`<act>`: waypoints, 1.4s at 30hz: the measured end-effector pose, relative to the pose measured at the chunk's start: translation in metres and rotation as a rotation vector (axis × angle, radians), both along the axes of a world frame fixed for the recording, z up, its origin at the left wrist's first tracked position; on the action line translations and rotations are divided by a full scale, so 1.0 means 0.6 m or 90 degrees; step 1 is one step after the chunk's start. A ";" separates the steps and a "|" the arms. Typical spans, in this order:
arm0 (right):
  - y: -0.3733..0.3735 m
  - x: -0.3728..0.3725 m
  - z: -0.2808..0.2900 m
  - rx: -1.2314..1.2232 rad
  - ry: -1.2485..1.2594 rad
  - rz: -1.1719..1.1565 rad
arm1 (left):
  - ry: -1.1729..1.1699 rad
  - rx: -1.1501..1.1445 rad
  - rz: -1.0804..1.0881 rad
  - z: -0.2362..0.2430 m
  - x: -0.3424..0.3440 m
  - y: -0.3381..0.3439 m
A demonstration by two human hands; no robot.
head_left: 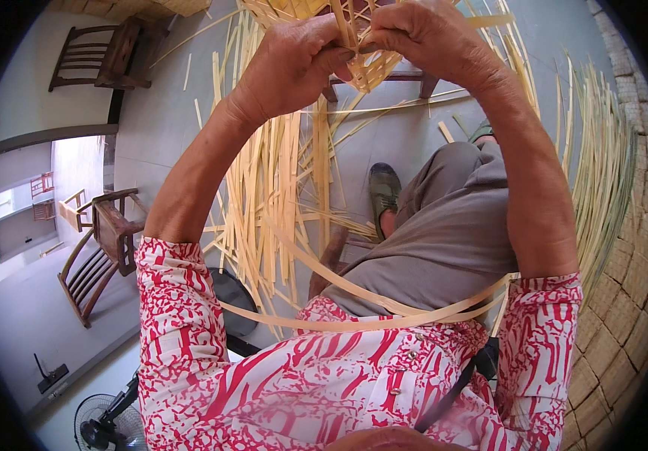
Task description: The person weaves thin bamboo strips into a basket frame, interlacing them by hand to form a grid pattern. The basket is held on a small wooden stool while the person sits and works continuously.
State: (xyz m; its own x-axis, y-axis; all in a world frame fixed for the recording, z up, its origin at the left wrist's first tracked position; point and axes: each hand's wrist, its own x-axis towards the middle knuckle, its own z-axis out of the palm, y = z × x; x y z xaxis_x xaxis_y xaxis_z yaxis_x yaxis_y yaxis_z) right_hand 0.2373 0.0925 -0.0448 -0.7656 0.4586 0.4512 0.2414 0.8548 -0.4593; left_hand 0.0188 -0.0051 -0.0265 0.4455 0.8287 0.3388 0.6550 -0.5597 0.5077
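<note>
At the top centre I see a partly woven basket of pale split strips (370, 74), with open lattice gaps. My left hand (297, 62) is pinched at its edge, thumb and fingers on a narrow upright strip. Opposite it, my right hand (425, 41) has bent fingers closed on the weave, its thumb near my left fingertips. The exact strips between the fingertips are partly hidden. A long curved strip (354, 322) loops low across my lap, over the grey trousers (444, 225).
Loose strips (271, 195) lie in a heap on the grey floor (173, 150). A bundle of greenish strips (594, 173) runs along the right, beside woven pieces (617, 316). Wooden chairs (113, 225) stand left, a fan (98, 425) at lower left. A low wooden piece (427, 89) sits behind the basket.
</note>
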 end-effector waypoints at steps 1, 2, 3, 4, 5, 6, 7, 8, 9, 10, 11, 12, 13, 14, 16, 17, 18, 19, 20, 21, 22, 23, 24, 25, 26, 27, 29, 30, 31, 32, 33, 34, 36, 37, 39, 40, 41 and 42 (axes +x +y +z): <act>0.000 0.001 0.006 -0.006 -0.003 0.011 | -0.001 0.009 -0.011 0.000 -0.001 -0.002; -0.002 -0.001 0.012 -0.014 -0.006 0.027 | -0.003 0.015 -0.017 -0.003 -0.003 -0.006; -0.003 -0.003 0.017 -0.021 -0.010 0.044 | -0.006 0.008 -0.012 -0.002 -0.005 -0.010; 0.000 -0.007 0.018 0.010 -0.016 0.044 | -0.008 0.000 -0.006 0.001 -0.006 -0.013; 0.000 -0.005 0.020 0.005 -0.020 0.050 | -0.012 -0.006 -0.007 0.003 -0.007 -0.011; -0.001 -0.004 0.024 0.000 -0.024 0.056 | 0.027 -0.005 0.008 0.003 -0.012 -0.012; -0.002 -0.003 0.028 -0.006 -0.028 0.062 | -0.025 -0.056 0.024 0.005 -0.008 -0.014; -0.002 -0.006 0.033 0.005 -0.059 0.051 | -0.076 -0.111 0.043 0.013 -0.003 -0.019; 0.001 -0.006 0.035 0.000 -0.039 0.062 | -0.127 -0.166 0.063 0.016 0.000 -0.021; 0.005 -0.006 0.037 -0.005 -0.020 0.072 | -0.093 -0.168 0.033 0.014 -0.008 -0.014; 0.008 -0.003 0.039 -0.006 0.002 0.079 | -0.109 -0.179 0.026 0.015 -0.006 -0.013; 0.009 -0.002 0.044 0.013 -0.017 0.075 | -0.124 -0.190 0.020 0.017 -0.003 -0.011; 0.010 -0.002 0.045 0.025 -0.009 0.093 | -0.140 -0.201 0.013 0.019 0.000 -0.009; 0.011 -0.005 0.043 0.036 -0.003 0.111 | -0.144 -0.206 -0.020 0.014 -0.004 -0.007; 0.007 -0.008 0.050 0.021 -0.046 0.112 | -0.152 -0.217 -0.085 0.001 -0.014 -0.002; 0.003 -0.008 0.064 -0.003 -0.097 0.096 | -0.177 -0.224 -0.065 0.004 -0.010 -0.003; 0.002 -0.008 0.071 -0.028 -0.148 0.080 | -0.202 -0.232 -0.044 0.010 -0.003 -0.007; 0.004 -0.005 0.069 -0.024 -0.120 0.085 | -0.228 -0.238 -0.022 0.013 0.001 -0.008; 0.007 -0.002 0.065 -0.020 -0.093 0.091 | -0.196 -0.180 -0.032 0.012 0.000 -0.006; 0.008 0.000 0.061 -0.016 -0.066 0.096 | -0.164 -0.121 -0.042 0.007 -0.004 -0.004; 0.004 -0.002 0.062 0.003 -0.062 0.059 | -0.131 -0.054 -0.046 0.006 -0.009 -0.002; 0.000 0.000 0.064 0.022 -0.059 0.016 | -0.121 -0.058 -0.018 0.010 -0.009 0.001; 0.003 -0.002 0.057 0.060 -0.056 -0.017 | -0.111 -0.060 0.007 0.015 -0.006 -0.001; 0.002 -0.009 0.042 0.084 -0.069 -0.093 | -0.102 -0.061 0.032 0.018 -0.004 -0.001; 0.006 -0.013 0.039 0.127 -0.035 -0.089 | -0.115 -0.073 0.071 0.016 -0.006 -0.002; 0.010 -0.016 0.035 0.168 0.002 -0.086 | -0.167 -0.057 0.105 0.012 0.004 -0.001; 0.013 -0.029 0.018 0.245 0.098 -0.106 | -0.253 -0.108 0.194 0.012 0.017 0.000; 0.009 -0.032 0.021 0.251 0.162 -0.133 | -0.279 -0.063 0.216 0.008 0.023 0.003; 0.004 -0.034 0.027 0.256 0.226 -0.159 | -0.271 -0.047 0.254 0.008 0.022 0.008; -0.006 -0.035 0.030 0.191 0.244 -0.203 | -0.286 -0.052 0.273 0.000 0.015 0.011; -0.019 -0.034 0.032 0.126 0.263 -0.248 | -0.299 -0.056 0.290 -0.009 0.008 0.012; -0.023 -0.036 0.030 0.059 0.283 -0.292 | -0.312 -0.050 0.297 -0.013 0.001 0.011; -0.016 -0.043 -0.012 -0.392 0.308 -0.261 | -0.343 -0.053 0.301 -0.030 -0.009 0.011; -0.011 -0.045 -0.029 -0.621 0.315 -0.237 | -0.332 -0.056 0.295 -0.034 -0.014 0.011; 0.000 -0.056 -0.041 -0.882 0.424 -0.234 | -0.309 -0.053 0.286 -0.039 -0.029 0.009; 0.007 -0.061 -0.045 -1.013 0.477 -0.227 | -0.288 -0.032 0.279 -0.046 -0.032 0.011; 0.014 -0.062 -0.046 -1.024 0.563 -0.224 | -0.291 -0.032 0.279 -0.048 -0.032 0.013; 0.022 -0.061 -0.046 -1.032 0.649 -0.218 | -0.294 -0.032 0.281 -0.048 -0.030 0.015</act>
State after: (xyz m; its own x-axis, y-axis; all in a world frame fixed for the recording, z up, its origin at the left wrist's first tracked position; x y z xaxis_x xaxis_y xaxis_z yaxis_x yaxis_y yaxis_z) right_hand 0.2009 0.1054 -0.0722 -0.3339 0.8793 -0.3396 -0.5451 -0.4740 -0.6915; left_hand 0.0006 0.0037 -0.0555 -0.1237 0.9208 0.3699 0.5250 -0.2555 0.8118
